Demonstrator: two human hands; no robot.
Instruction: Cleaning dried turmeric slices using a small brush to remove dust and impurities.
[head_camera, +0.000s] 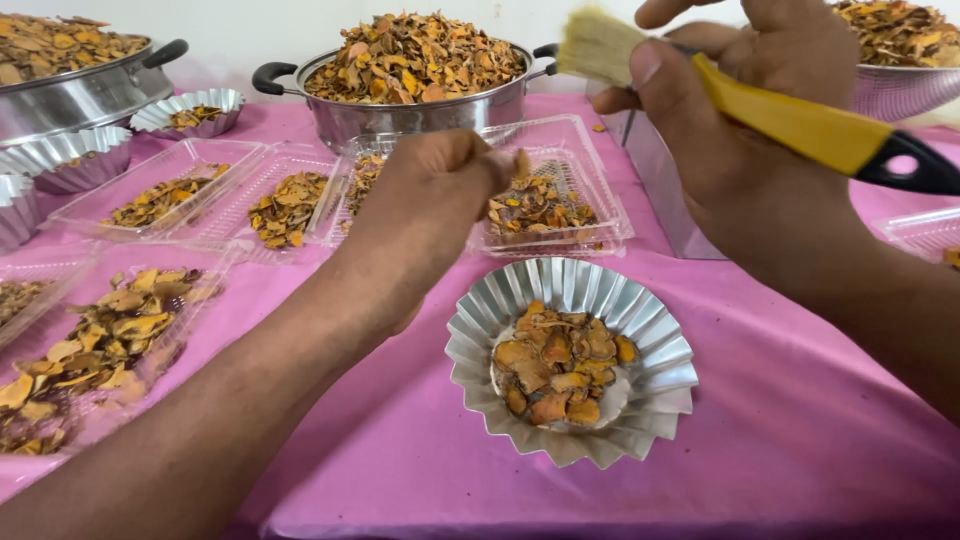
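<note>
Near the pink-clothed table's (800, 430) front edge, above a fluted silver foil dish (571, 358) of orange dried slices: left hand (432, 205) pinching one dried orange chip (521, 163), right hand (740, 120) gripping a yellow-handled bristle brush (770, 110).

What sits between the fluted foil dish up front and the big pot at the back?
A clear plastic tray of dried orange slices, seen in the head view between fluted foil dish and pot.

Bright, even, diffuse light fills the scene, with only soft shadows under the forearms on the pink desk (800, 420). The fluted foil cup (571, 361) and the steel pot (420, 112) show mild glare. The right hand (745, 140) and its brush (800, 115), close to the lens, look slightly soft; wide-angle stretch shows at the edges
</note>
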